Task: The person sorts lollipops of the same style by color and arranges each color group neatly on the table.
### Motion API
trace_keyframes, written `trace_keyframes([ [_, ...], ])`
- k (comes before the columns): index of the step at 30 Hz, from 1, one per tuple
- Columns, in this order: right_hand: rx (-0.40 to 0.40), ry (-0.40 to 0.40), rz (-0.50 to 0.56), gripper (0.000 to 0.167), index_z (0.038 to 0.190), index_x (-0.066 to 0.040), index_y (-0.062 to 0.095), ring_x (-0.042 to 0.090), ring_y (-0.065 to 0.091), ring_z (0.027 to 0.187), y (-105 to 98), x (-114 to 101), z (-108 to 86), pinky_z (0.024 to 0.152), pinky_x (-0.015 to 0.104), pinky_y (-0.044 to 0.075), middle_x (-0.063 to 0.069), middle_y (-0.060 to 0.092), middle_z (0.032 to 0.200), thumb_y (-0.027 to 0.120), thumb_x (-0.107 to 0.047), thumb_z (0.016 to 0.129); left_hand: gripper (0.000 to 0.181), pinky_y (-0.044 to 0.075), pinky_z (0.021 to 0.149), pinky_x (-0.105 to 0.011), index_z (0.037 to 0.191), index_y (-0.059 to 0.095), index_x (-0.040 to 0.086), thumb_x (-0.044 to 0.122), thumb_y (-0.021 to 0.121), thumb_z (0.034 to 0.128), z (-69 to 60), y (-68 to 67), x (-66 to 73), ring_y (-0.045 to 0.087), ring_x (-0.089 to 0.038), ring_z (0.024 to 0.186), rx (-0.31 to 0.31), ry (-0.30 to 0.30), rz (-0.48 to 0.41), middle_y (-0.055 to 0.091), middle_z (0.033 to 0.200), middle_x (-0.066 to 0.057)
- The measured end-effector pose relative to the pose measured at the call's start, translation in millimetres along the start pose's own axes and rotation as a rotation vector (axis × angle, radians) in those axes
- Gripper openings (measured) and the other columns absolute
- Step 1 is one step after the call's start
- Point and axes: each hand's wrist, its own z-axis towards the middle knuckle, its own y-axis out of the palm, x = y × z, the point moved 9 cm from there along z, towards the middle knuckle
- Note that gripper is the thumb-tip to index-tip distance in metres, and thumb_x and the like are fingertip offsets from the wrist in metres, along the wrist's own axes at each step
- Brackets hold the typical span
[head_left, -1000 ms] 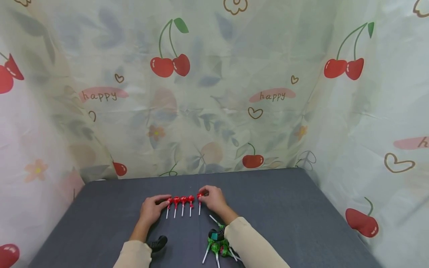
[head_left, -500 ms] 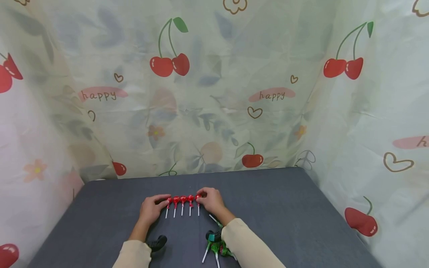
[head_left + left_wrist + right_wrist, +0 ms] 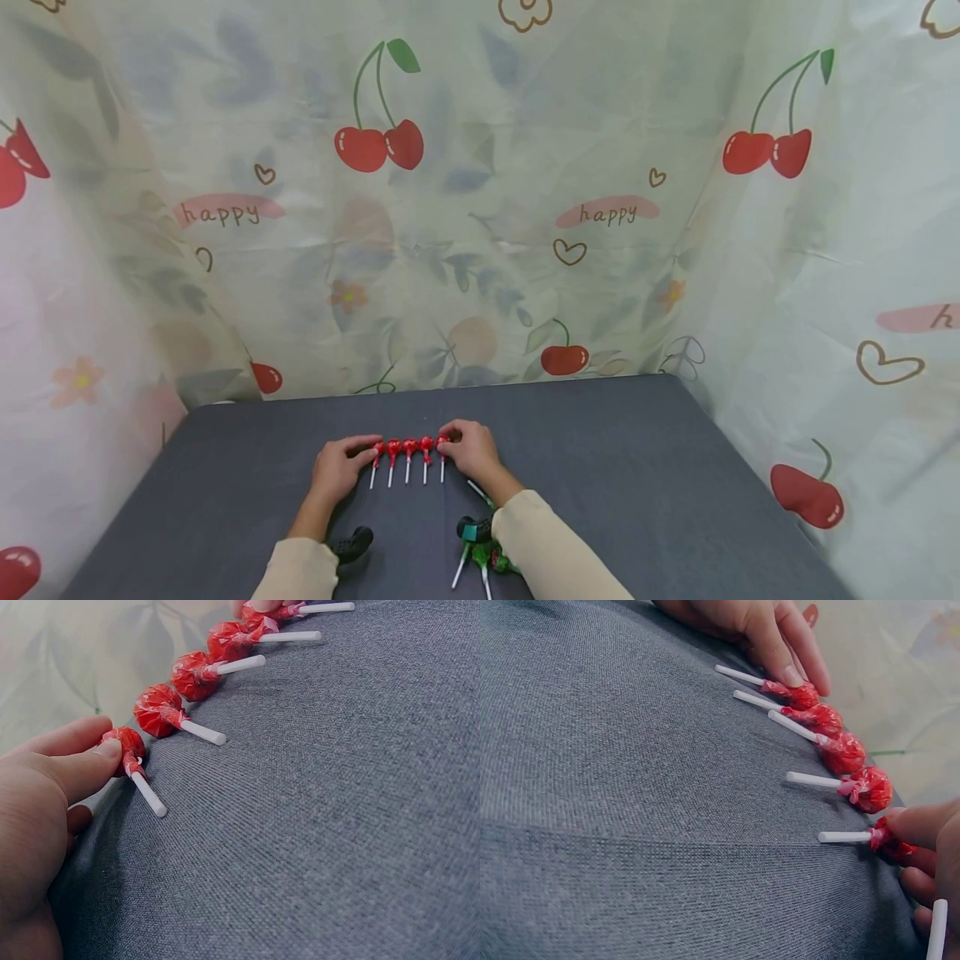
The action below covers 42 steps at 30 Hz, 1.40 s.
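Observation:
Several red-wrapped lollipops lie side by side in a row, white sticks pointing toward me. At the row's left end, my left hand [image 3: 335, 471] holds the outermost lollipop [image 3: 135, 757] by its wrapped head between thumb and finger. My right hand [image 3: 474, 452] pinches the head of the lollipop at the right end [image 3: 880, 837], its stick [image 3: 844, 837] lying on the cloth. Three more lollipops, the middle one [image 3: 409, 447] among them, lie untouched between the hands.
A dark grey cloth [image 3: 645, 483] covers the table. Green-wrapped lollipops [image 3: 482, 554] lie in a pile near my right forearm, partly hidden by the sleeve and black wrist strap [image 3: 474, 530]. A printed curtain [image 3: 480, 208] surrounds the back and sides.
My right hand has moved slightly left with its red lollipop, narrowing the gap to the row. The right forearm shifted left too, covering more green lollipops. My left hand stays put.

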Motion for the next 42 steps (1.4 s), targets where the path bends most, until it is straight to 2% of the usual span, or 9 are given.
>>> trace_keyframes([
  [10,-0.01,0.011,0.03,0.019,0.101,-0.009,0.074,0.012,0.06,0.077,0.0,2.1,-1.3,0.07,0.032,0.051,-0.003,0.068,0.087,0.079,-0.011,0.082,0.025,0.04,0.099,-0.056,0.115,0.074,0.014,0.017,0.071,0.0905,0.3,-0.4,-0.1,0.057,-0.036,0.116,-0.003,0.009,0.0,0.068,0.118,-0.013],
  [28,0.006,0.045,0.039,0.018,0.099,-0.013,0.075,0.011,0.06,0.077,0.6,5.5,-0.5,0.07,0.031,0.051,-0.005,0.068,0.088,0.08,-0.015,0.082,0.024,0.04,0.098,-0.056,0.114,0.074,0.014,0.017,0.071,0.0906,-0.2,-1.1,2.4,0.057,-0.037,0.115,0.009,0.022,0.011,0.068,0.117,-0.012],
  [42,-0.006,-0.003,0.105,0.021,0.102,-0.007,0.072,0.013,0.063,0.078,-6.2,0.3,-0.7,0.07,0.032,0.052,-0.001,0.069,0.089,0.078,-0.012,0.082,0.024,0.04,0.098,-0.056,0.114,0.074,0.014,0.017,0.071,0.0905,-0.9,-1.4,2.8,0.057,-0.036,0.116,0.011,0.022,0.001,0.068,0.117,-0.013],
])
